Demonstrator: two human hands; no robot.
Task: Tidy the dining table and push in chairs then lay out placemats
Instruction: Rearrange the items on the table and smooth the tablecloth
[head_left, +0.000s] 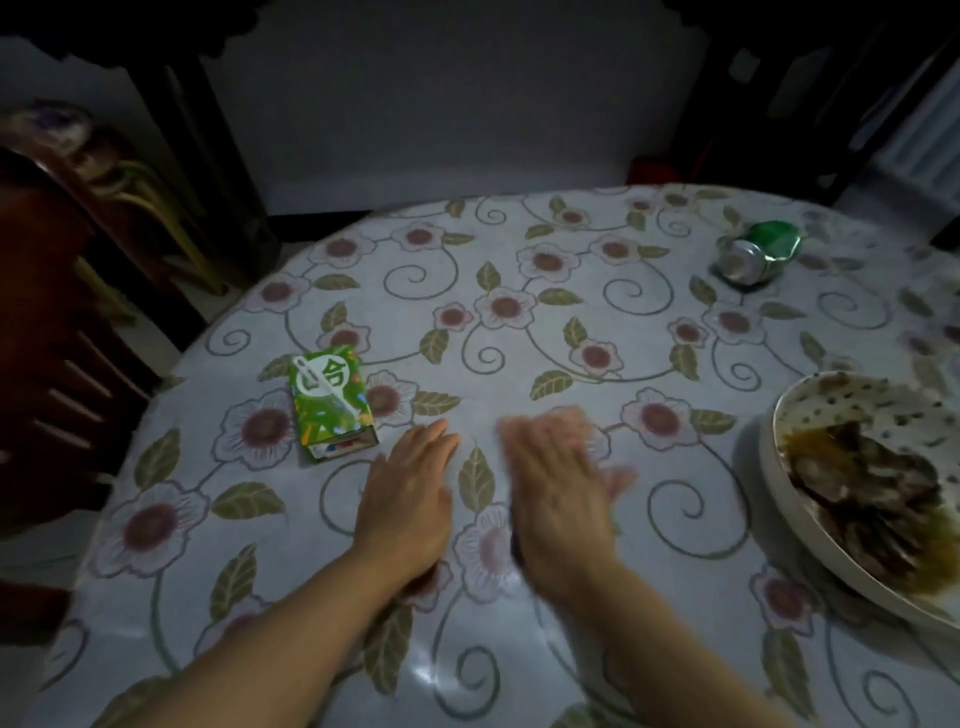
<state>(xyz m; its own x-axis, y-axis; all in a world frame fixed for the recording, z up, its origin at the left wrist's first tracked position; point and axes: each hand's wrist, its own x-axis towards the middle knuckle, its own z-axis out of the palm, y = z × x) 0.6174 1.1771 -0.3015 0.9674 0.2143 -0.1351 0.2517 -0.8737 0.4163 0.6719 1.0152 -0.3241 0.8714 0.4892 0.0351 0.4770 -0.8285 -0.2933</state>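
Observation:
A round table (519, 322) wears a white cloth printed with flowers and leaves. A green drink carton (331, 401) lies flat on it, left of centre. A crushed green can (756, 254) lies on its side at the far right. A white spotted plate (810, 525) with dark food scraps sits at the right edge. My left hand (408, 488) is stretched out with straight fingers just right of the carton, holding nothing. My right hand (558, 483) is beside it, blurred, fingers extended and empty.
A dark wooden chair (67, 322) stands at the table's left side, its back a little away from the rim. Dark furniture and a pale wall lie beyond the far edge. The room is dim.

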